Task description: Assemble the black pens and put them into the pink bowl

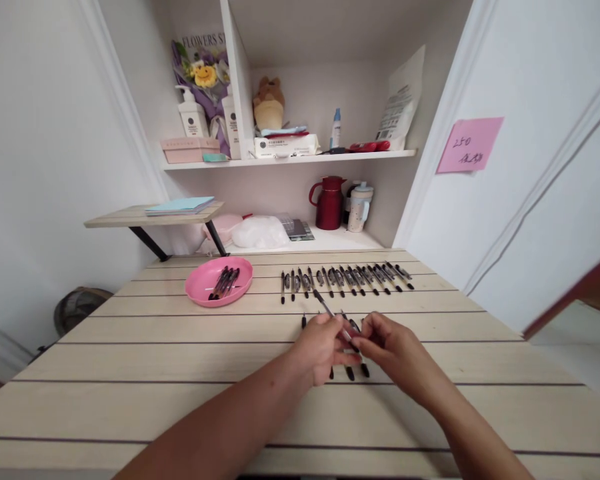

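My left hand (325,347) and my right hand (393,347) meet over the middle of the wooden table (180,360). Both pinch one black pen (330,311), whose tip sticks up and away to the left. Under my hands lie a few more black pens (350,372), partly hidden. Further back a row of several black pens (347,279) lies side by side. A pink plate (219,281) at the left holds several pens.
Behind the table, a low shelf carries a red jug (329,203), a pale cup (360,207) and a white bag (260,233). The upper shelf has bottles, boxes and a flower bouquet. A pink note (469,144) is stuck on the right wall.
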The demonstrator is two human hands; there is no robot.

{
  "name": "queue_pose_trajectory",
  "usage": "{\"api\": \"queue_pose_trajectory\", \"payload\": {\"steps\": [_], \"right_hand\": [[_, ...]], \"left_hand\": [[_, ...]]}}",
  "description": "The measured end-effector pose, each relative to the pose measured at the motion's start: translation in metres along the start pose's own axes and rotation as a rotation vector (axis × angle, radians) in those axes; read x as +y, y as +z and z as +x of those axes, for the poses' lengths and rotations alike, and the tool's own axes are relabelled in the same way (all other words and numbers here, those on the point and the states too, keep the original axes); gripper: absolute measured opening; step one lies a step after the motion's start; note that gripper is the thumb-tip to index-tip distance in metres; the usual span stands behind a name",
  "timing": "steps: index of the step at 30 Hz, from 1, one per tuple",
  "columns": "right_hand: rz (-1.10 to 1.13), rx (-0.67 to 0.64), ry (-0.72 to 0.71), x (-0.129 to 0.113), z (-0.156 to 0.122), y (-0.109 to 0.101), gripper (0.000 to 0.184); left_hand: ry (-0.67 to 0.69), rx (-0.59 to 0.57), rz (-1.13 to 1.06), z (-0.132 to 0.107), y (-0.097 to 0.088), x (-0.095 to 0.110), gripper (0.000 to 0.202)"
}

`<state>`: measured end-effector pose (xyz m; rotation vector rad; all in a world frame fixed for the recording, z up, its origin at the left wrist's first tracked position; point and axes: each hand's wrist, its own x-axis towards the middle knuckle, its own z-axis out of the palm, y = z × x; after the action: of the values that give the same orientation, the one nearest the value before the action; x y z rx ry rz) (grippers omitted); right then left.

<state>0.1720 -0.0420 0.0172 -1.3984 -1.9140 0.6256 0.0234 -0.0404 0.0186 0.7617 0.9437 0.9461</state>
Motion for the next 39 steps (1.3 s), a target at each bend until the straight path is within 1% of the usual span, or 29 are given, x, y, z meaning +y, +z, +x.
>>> {"api": "queue_pose_trajectory", "payload": {"steps": [2,3,4,7,9,12,16,19,23,25,27,28,30,31,33,34,35,37,39], "right_hand": [[-0.068,0.050,0.040,0.012,0.007,-0.009,0.012],[-0.144,0.095,0.084,0.020,0.010,-0.012,0.011],[-0.223,0.110,0.128,0.029,0.012,-0.013,0.011],[-0.396,0.039,0.208,0.050,0.015,-0.005,0.018],[-0.471,-0.020,0.209,0.058,0.014,0.003,0.021],[-0.508,-0.080,0.200,0.062,0.011,0.006,0.024],[-0.459,-0.131,0.223,0.061,0.009,-0.003,0.015],[-0.457,-0.138,0.217,0.060,0.009,-0.006,0.011],[-0.473,-0.106,0.204,0.059,0.005,-0.005,0.009],[-0.458,-0.099,0.182,0.060,0.000,-0.009,0.006],[-0.382,-0.089,0.168,0.061,-0.004,-0.017,0.002],[-0.302,-0.077,0.171,0.060,-0.006,-0.021,0.001],[-0.042,-0.014,0.194,0.054,-0.005,-0.028,0.009],[0.129,0.047,0.206,0.049,-0.003,-0.029,0.013],[0.487,0.210,0.221,0.034,0.005,-0.027,0.023],[0.640,0.301,0.226,0.026,0.010,-0.025,0.027],[0.751,0.364,0.229,0.018,0.014,-0.021,0.029],[0.860,0.427,0.211,0.004,0.023,-0.012,0.031],[0.876,0.436,0.168,-0.005,0.028,-0.004,0.031]], "left_hand": [[-0.018,-0.001,-0.065,0.001,-0.008,0.004,0.021],[-0.029,-0.003,-0.078,0.001,-0.013,0.007,0.022],[-0.037,-0.006,-0.082,0.000,-0.018,0.009,0.022],[-0.045,-0.024,-0.045,-0.003,-0.032,0.010,0.021],[-0.026,-0.068,-0.001,-0.003,-0.039,0.008,0.021],[0.019,-0.148,0.082,-0.002,-0.046,0.002,0.023],[0.050,-0.236,0.234,-0.001,-0.053,-0.003,0.027],[0.058,-0.250,0.340,-0.003,-0.053,-0.005,0.027],[0.046,-0.241,0.461,-0.007,-0.051,-0.004,0.025],[0.059,-0.241,0.512,-0.009,-0.050,-0.002,0.024],[0.091,-0.240,0.560,-0.011,-0.049,-0.001,0.024],[0.114,-0.240,0.582,-0.012,-0.049,0.000,0.023],[0.161,-0.244,0.624,-0.014,-0.049,0.000,0.024],[0.183,-0.249,0.647,-0.016,-0.048,0.001,0.025],[0.215,-0.258,0.694,-0.018,-0.047,0.001,0.026],[0.226,-0.261,0.714,-0.019,-0.046,0.001,0.026],[0.233,-0.263,0.730,-0.019,-0.046,0.001,0.026],[0.237,-0.261,0.750,-0.020,-0.044,0.001,0.026],[0.233,-0.255,0.753,-0.020,-0.044,0.001,0.026]]}}
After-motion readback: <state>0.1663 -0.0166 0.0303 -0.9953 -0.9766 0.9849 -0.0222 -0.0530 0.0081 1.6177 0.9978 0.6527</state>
